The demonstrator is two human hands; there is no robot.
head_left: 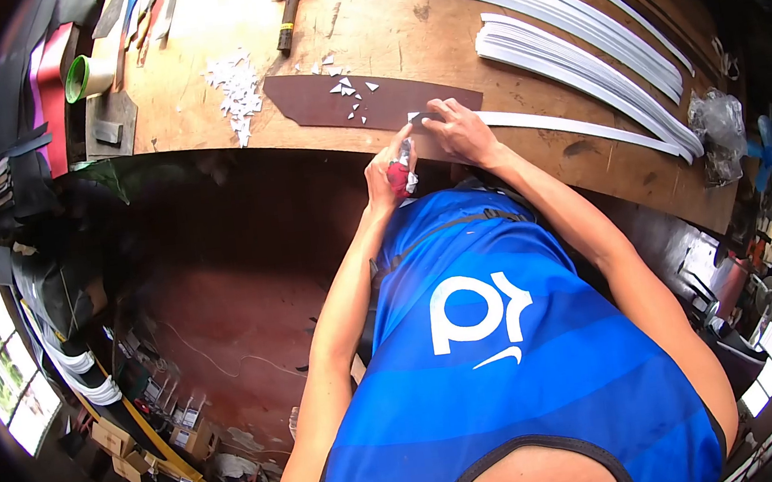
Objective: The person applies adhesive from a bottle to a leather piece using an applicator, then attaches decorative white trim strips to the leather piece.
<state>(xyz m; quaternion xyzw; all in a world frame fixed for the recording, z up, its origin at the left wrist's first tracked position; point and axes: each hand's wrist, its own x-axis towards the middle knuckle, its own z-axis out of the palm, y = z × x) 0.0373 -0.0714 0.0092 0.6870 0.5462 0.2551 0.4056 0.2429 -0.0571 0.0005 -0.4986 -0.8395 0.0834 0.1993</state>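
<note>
A dark brown board lies along the near edge of the bench, with small white triangular offcuts scattered on it. The end of a long white strip rests on the board's right part, under my hands. My left hand has its index finger stretched to the strip's tip, the other fingers folded around a crumpled-looking red-and-silver object. My right hand bends over the strip end with fingertips pinched close to the left index finger. Something small and dark shows at those fingertips; I cannot tell what it is.
A pile of white offcuts lies left of the board, with a hammer behind. Bundles of white strips fill the bench's right side. A green cup and a clear plastic bag stand at opposite ends.
</note>
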